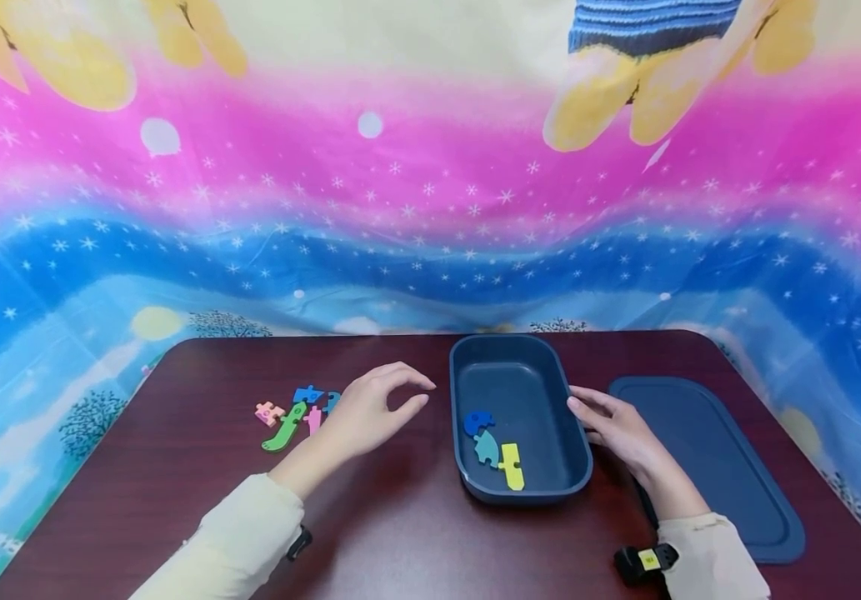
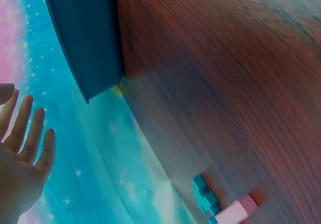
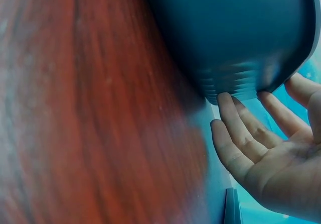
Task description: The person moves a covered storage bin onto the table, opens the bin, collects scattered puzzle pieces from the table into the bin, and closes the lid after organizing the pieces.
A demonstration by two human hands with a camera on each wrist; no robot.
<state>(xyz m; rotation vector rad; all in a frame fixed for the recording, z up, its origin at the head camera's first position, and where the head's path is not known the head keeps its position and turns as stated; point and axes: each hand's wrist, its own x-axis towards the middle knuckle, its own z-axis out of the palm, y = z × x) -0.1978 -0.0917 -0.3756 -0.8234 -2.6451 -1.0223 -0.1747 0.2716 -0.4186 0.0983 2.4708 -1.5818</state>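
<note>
A dark blue-grey plastic box (image 1: 528, 400) stands open on the table, with a blue puzzle piece (image 1: 478, 422), a teal puzzle piece (image 1: 486, 450) and a yellow puzzle piece (image 1: 511, 467) inside. My left hand (image 1: 373, 404) hovers left of the box, holding nothing, its thumb and fingers apart. Beside it lie a green puzzle piece (image 1: 287, 427), an orange-pink one (image 1: 268, 413), a blue one (image 1: 307, 394) and a pink one (image 1: 313, 419); a teal piece (image 2: 204, 194) is partly hidden by that hand. Fingertips of my right hand (image 3: 276, 153) touch the box's outer right wall, near the rim.
A matching flat lid (image 1: 708, 458) lies on the dark red-brown table (image 1: 400, 533), right of the box, partly behind the right forearm. A printed cloth (image 1: 430, 192) hangs behind and around the table. Black straps with devices circle both wrists.
</note>
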